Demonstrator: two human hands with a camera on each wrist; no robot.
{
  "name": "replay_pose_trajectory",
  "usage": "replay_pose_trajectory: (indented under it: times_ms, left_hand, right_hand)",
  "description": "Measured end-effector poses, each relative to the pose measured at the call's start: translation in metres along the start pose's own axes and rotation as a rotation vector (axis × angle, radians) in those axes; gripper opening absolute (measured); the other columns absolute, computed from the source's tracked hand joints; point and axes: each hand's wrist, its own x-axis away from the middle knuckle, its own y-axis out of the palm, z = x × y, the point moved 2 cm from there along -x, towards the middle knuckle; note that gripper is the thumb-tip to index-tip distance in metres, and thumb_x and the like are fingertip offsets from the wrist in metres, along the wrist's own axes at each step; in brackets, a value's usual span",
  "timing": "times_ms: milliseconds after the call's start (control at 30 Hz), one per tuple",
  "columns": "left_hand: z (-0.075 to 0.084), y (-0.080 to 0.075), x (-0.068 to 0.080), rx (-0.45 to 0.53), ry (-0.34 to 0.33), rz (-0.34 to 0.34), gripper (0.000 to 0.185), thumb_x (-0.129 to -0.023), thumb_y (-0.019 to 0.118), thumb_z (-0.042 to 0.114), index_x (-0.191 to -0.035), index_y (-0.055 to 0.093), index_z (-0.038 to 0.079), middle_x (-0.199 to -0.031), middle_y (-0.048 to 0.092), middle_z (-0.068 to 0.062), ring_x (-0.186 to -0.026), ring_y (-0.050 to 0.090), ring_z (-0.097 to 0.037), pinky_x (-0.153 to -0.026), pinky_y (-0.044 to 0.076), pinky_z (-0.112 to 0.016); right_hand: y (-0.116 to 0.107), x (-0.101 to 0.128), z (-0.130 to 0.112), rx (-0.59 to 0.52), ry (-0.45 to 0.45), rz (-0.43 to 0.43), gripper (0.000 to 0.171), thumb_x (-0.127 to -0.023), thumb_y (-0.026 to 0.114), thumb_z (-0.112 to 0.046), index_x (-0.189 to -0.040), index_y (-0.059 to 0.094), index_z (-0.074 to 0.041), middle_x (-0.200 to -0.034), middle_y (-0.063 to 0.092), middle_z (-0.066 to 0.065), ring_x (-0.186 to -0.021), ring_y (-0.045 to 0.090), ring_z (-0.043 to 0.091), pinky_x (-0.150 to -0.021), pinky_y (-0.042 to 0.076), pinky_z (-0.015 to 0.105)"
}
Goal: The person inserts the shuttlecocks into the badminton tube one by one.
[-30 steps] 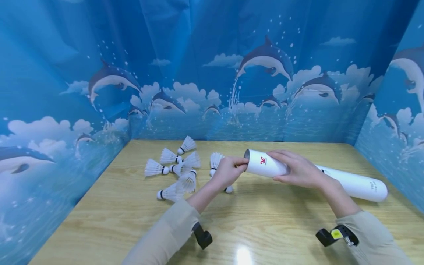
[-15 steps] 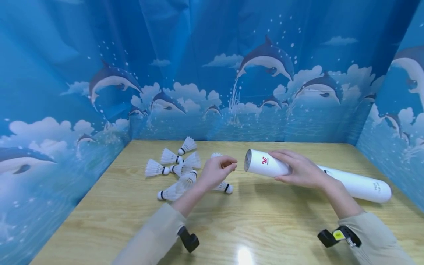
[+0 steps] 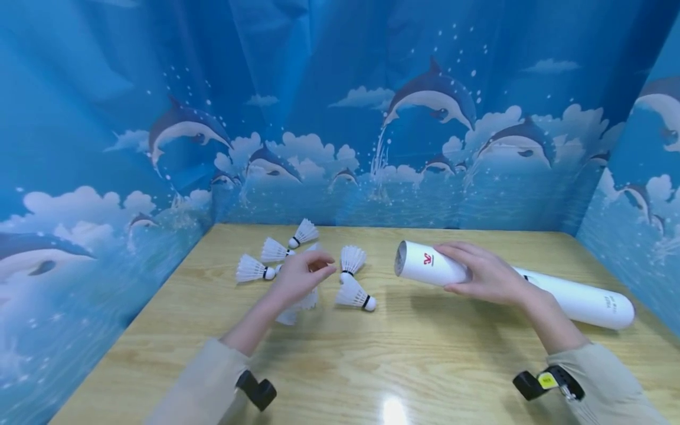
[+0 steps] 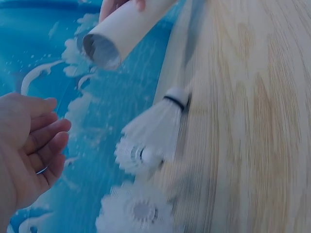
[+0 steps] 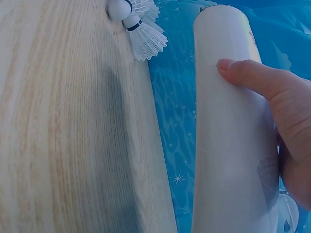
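Gripping white tube (image 3: pixel 430 267) w/ right hand (image 3: pixel 486 274), left hand (image 3: pixel 300 276) empty.

My left hand (image 3: pixel 300 276) covers part of the heap of shuttlecocks (image 3: pixel 273 260) at its nine o'clock, so I cannot count them, and in the left wrist view the lowest one (image 4: pixel 138 211) is a white blur cut by the bottom edge. My right hand (image 3: pixel 486 274) hides the middle of the tube (image 3: pixel 574 298), whose small print near its three o'clock end is too tiny to read. In the right wrist view the tube (image 5: pixel 231 145) runs off the bottom edge and my fingers (image 5: pixel 252 75) off the right.
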Motion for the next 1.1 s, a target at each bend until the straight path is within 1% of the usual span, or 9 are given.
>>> replay_pose_trajectory:
  times_ms: [133, 267, 367, 500, 633, 800, 900, 1000, 1100]
  left_hand:
    - [-0.012, -0.013, 0.009, -0.022, -0.039, -0.025, 0.020, -0.088, 0.064, 0.023, -0.105, 0.068, 0.013, -0.091, 0.066, 0.004, -0.079, 0.058, -0.010, -0.066, 0.049, -0.029]
    - [-0.025, -0.021, 0.016, -0.071, 0.014, -0.037, 0.019, -0.087, 0.065, 0.017, -0.103, 0.068, 0.007, -0.085, 0.065, 0.002, -0.075, 0.057, -0.012, -0.064, 0.048, -0.029]
    - [-0.035, -0.027, 0.023, -0.117, 0.050, -0.067, 0.021, -0.086, 0.066, 0.013, -0.104, 0.068, 0.002, -0.083, 0.064, 0.000, -0.073, 0.056, -0.012, -0.063, 0.047, -0.028]
    - [-0.049, -0.032, 0.032, -0.150, 0.059, -0.131, 0.027, -0.085, 0.066, 0.012, -0.108, 0.065, -0.001, -0.091, 0.066, -0.005, -0.076, 0.056, -0.014, -0.064, 0.047, -0.028]
    - [-0.059, -0.035, 0.039, -0.159, 0.074, -0.175, 0.029, -0.083, 0.067, 0.010, -0.110, 0.064, -0.001, -0.102, 0.065, -0.010, -0.086, 0.058, -0.021, -0.071, 0.048, -0.033]
    - [-0.067, -0.037, 0.043, -0.208, 0.148, -0.207, 0.030, -0.079, 0.071, 0.009, -0.107, 0.065, 0.002, -0.109, 0.060, -0.011, -0.099, 0.056, -0.030, -0.082, 0.047, -0.043]
    - [-0.069, -0.038, 0.045, -0.232, 0.160, -0.220, 0.033, -0.077, 0.073, 0.009, -0.108, 0.065, 0.002, -0.113, 0.057, -0.014, -0.104, 0.054, -0.033, -0.086, 0.045, -0.047]
    - [-0.070, -0.039, 0.046, -0.257, 0.167, -0.234, 0.038, -0.076, 0.073, 0.009, -0.111, 0.063, 0.001, -0.116, 0.056, -0.017, -0.102, 0.055, -0.034, -0.084, 0.046, -0.047]
    - [-0.072, -0.039, 0.047, -0.281, 0.167, -0.242, 0.040, -0.076, 0.072, 0.008, -0.113, 0.061, 0.000, -0.118, 0.055, -0.018, -0.096, 0.057, -0.032, -0.079, 0.048, -0.043]
  right_hand:
    - [-0.001, 0.000, -0.001, -0.001, 0.004, 0.000, 0.074, -0.068, 0.082, -0.023, -0.132, 0.049, -0.007, -0.129, 0.051, 0.015, -0.111, 0.050, 0.036, -0.081, 0.046, 0.054]
    - [-0.001, 0.001, -0.001, 0.000, -0.009, 0.012, 0.074, -0.068, 0.083, -0.022, -0.132, 0.049, -0.007, -0.128, 0.052, 0.015, -0.110, 0.051, 0.036, -0.081, 0.047, 0.054]
    - [-0.002, 0.001, -0.001, 0.002, -0.009, 0.015, 0.074, -0.067, 0.083, -0.022, -0.131, 0.049, -0.006, -0.128, 0.052, 0.016, -0.110, 0.051, 0.036, -0.080, 0.047, 0.054]
    - [-0.002, 0.003, -0.001, 0.000, 0.006, 0.011, 0.074, -0.067, 0.083, -0.021, -0.131, 0.049, -0.006, -0.128, 0.052, 0.017, -0.109, 0.051, 0.037, -0.080, 0.046, 0.055]
    - [-0.002, 0.003, -0.001, 0.002, 0.009, 0.008, 0.074, -0.067, 0.083, -0.021, -0.131, 0.049, -0.006, -0.128, 0.051, 0.017, -0.110, 0.051, 0.037, -0.081, 0.046, 0.055]
    - [-0.002, 0.004, 0.000, 0.000, 0.011, 0.005, 0.074, -0.068, 0.082, -0.022, -0.131, 0.049, -0.006, -0.128, 0.051, 0.016, -0.110, 0.051, 0.037, -0.080, 0.046, 0.055]
    - [-0.002, 0.005, 0.000, -0.001, 0.008, 0.008, 0.073, -0.068, 0.083, -0.021, -0.131, 0.049, -0.006, -0.128, 0.052, 0.016, -0.109, 0.051, 0.037, -0.080, 0.046, 0.055]
    - [-0.002, 0.005, 0.001, -0.001, 0.003, 0.011, 0.074, -0.067, 0.083, -0.021, -0.131, 0.049, -0.006, -0.128, 0.052, 0.017, -0.109, 0.052, 0.037, -0.079, 0.047, 0.055]
    - [-0.002, 0.006, 0.001, 0.000, 0.008, 0.006, 0.074, -0.067, 0.083, -0.021, -0.131, 0.049, -0.006, -0.128, 0.052, 0.017, -0.109, 0.052, 0.037, -0.079, 0.047, 0.055]
